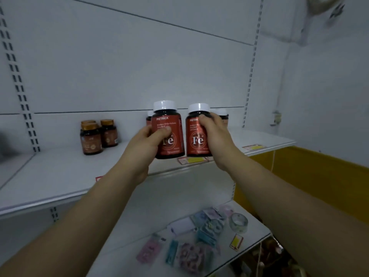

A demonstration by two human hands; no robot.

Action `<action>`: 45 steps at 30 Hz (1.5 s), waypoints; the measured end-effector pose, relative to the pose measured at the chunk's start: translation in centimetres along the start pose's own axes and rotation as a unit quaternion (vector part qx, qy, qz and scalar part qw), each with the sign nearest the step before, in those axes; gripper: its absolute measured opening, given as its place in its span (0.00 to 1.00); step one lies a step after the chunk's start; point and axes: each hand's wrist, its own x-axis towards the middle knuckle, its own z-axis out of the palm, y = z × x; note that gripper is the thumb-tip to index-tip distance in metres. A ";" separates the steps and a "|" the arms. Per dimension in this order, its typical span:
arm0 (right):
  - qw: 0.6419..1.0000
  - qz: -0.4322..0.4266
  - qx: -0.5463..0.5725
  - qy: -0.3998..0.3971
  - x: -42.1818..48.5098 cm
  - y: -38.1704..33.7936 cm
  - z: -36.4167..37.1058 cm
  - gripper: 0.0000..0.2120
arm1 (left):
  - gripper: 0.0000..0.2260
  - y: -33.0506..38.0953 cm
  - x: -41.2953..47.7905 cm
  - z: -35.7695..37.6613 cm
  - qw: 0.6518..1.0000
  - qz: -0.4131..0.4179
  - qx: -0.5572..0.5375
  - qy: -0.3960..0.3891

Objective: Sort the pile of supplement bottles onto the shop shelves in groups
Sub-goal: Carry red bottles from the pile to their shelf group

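**Two red bottles going onto the upper shelf**

The left hand (148, 140) is gripping one red Fe bottle (169, 120), with the thumb across the label and the fingers wrapped behind. The right hand (216, 136) is clasping a second red Fe bottle (196, 140) the same way. Both bottles are being held upright, side by side and just apart, at the front edge of the upper shelf (60, 172). Whether either base is touching it is hard to tell.

At the back of that shelf, right behind them, more white-capped bottles (222, 114) are standing partly hidden, seemingly the same kind. Toward the shelf's left end, a cluster of gold-capped brown bottles (95, 136) is standing well apart.

To do this well, the person should be carrying both bottles level past the front lip and setting them just in front of the white-capped ones, labels facing out. Each grip should be loosening only once its base is resting flat. Staying clear of the brown cluster is what is keeping the groups distinct.
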 end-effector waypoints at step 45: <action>0.919 -0.129 -0.293 -0.229 19.9 10.8 0.5 0.40 | 0.43 -5.1 16.2 0.6 0.850 -0.001 0.521 0.083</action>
